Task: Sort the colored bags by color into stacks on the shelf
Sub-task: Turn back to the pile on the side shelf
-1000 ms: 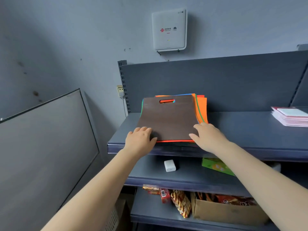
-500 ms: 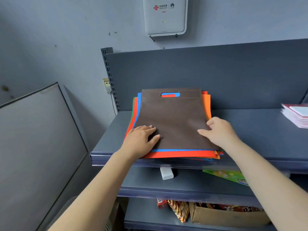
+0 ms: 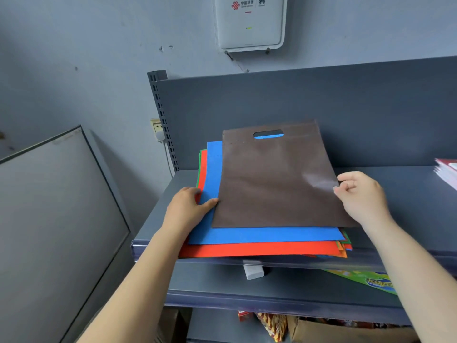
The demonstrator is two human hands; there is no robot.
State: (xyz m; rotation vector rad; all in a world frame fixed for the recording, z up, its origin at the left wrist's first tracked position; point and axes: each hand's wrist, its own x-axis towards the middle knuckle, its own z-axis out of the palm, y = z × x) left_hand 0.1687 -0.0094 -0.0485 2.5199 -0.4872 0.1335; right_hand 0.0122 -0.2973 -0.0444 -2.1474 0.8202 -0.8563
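A mixed pile of flat bags lies at the left end of the grey shelf [image 3: 395, 194]. A brown bag [image 3: 274, 179] with a cut-out handle is on top, shifted to the right and lifted at its right side. Under it show a blue bag [image 3: 259, 235], a red-orange bag [image 3: 247, 250] and thin green and orange edges. My left hand [image 3: 188, 206] rests flat on the pile's left side, thumb on the blue bag. My right hand [image 3: 358, 194] pinches the brown bag's right edge.
A pink and white paper stack [image 3: 447, 172] sits at the shelf's right end. A white box [image 3: 249, 21] hangs on the wall above. Lower shelves hold a white charger [image 3: 253, 272], a green packet [image 3: 366, 280] and snack packs. A grey panel [image 3: 54, 231] leans at the left.
The brown bag has slid to the right off the pile, uncovering the blue bag. My right hand went from lying on the bag to pinching its right edge. The camera has moved closer.
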